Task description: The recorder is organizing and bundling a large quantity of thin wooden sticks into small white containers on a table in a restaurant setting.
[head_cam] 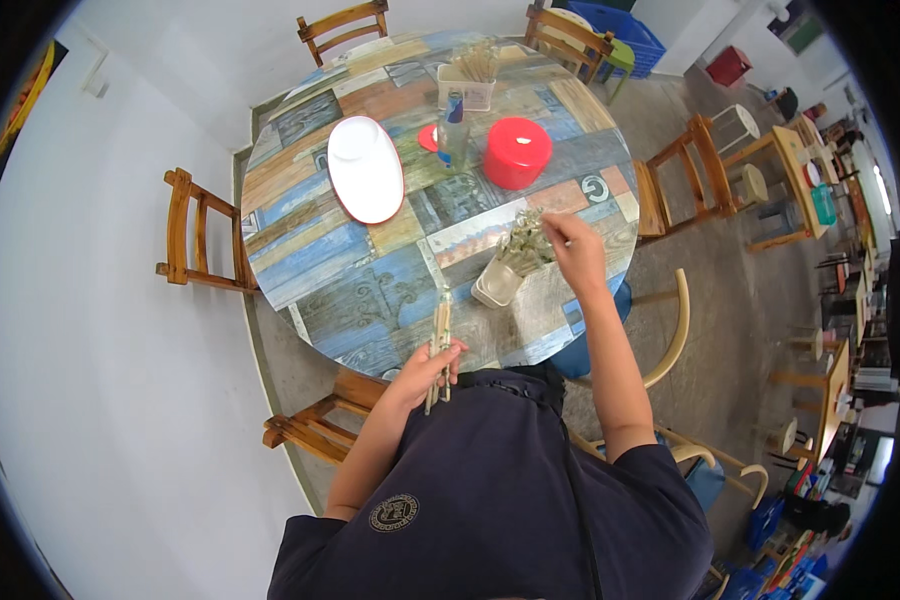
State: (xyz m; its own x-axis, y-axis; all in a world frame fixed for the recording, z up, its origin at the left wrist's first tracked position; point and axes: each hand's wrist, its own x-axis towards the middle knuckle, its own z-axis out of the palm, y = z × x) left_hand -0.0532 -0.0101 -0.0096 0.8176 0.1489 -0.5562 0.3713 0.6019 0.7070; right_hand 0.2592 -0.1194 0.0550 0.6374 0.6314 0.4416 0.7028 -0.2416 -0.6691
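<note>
My left hand (426, 369) is closed around a bundle of thin wrapped sticks (440, 330), which look like packaged chopsticks, held upright near the table's front edge. My right hand (576, 251) is over the right part of the table, thumb and fingertips close together at the wrapped sticks (523, 244) that lean out of a clear plastic container (497, 284). Whether the fingertips pinch one of these sticks cannot be made out. The container stands tilted on the round patterned table (330, 300), between my two hands.
Farther back are a white oval plate with a red rim (367, 176), a red lidded tub (517, 154), a glass bottle (454, 135), a red item (427, 138) and a white basket of sticks (466, 94). Wooden chairs (199, 232) surround the table.
</note>
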